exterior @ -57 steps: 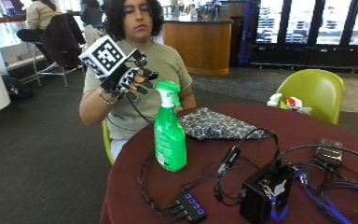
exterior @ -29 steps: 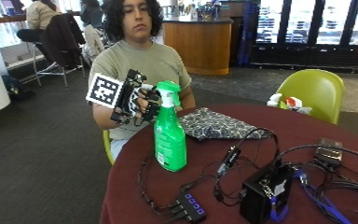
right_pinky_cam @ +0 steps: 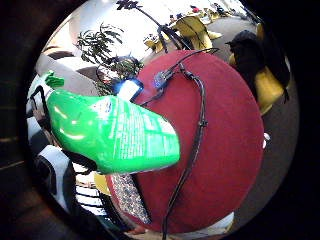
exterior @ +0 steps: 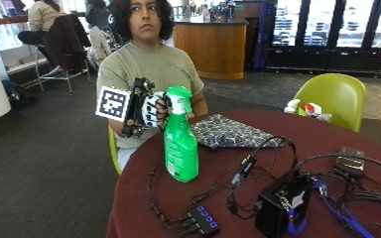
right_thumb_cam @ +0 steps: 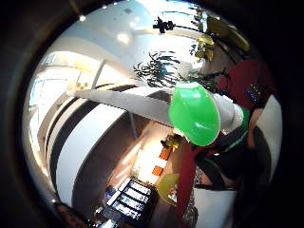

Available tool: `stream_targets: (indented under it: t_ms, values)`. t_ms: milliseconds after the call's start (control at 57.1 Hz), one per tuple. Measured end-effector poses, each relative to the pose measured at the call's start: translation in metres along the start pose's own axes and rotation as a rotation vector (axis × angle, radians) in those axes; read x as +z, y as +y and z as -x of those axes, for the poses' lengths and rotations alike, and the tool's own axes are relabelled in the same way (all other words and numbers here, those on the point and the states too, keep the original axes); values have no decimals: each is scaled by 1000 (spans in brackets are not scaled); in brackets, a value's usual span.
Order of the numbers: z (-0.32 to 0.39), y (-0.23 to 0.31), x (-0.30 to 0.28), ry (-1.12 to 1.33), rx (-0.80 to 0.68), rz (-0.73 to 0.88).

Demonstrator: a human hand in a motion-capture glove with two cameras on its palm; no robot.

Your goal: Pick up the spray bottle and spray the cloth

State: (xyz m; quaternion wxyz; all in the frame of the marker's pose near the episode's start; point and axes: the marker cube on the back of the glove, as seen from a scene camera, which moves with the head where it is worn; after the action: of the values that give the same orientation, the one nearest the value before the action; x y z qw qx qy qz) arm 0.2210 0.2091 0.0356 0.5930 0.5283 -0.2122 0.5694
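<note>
Your black-gloved right hand (exterior: 148, 106) is at the neck of the translucent green plastic spray bottle (exterior: 180, 144), fingers curled toward the neck just under the green trigger head (exterior: 177, 94). Whether they've actually closed on it, I cannot tell: the head hides the fingertips in the outside view. The bottle stands upright on the round dark-red table (exterior: 309, 144), base on the surface, near the table edge closest to you.

The folded dark patterned cloth (exterior: 233, 133) lies flat on the table at about 2 o'clock from the bottle base, near it but not touching.

In the little-finger palm view, the bottle body (right_pinky_cam: 117, 132) fills much of the frame, so it's close to your palm; the cloth (right_pinky_cam: 131, 197) shows just beside its base.

At 4 o'clock from the bottle there's a black box (exterior: 283, 208) with black cables (exterior: 243, 171) and a small black hub (exterior: 204, 219). A lime-green chair (exterior: 332, 96) sits behind the table.
</note>
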Motion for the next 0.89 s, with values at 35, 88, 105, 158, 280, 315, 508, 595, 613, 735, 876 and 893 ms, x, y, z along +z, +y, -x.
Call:
stream_targets:
  t_ms: [35,88,105,158,280,315,508,595,613,735,876,893]
  values:
    - [1,-1,0,-7,-7,-13]
    - [2,5,-5,-9,-17,-9]
    - [2,8,-7,-5,-23,-6]
    - [4,15,-13,24,-32,14]
    - [9,42,-32,124,-58,226]
    - [12,45,-34,146,-55,206]
    - [15,93,-78,238,-72,432]
    - [12,100,-85,265,-112,398]
    - [10,101,-86,266,-155,390]
    - [9,120,-102,346,-108,403]
    - [10,140,-117,376,-62,446]
    - [12,143,-117,383,-36,437]
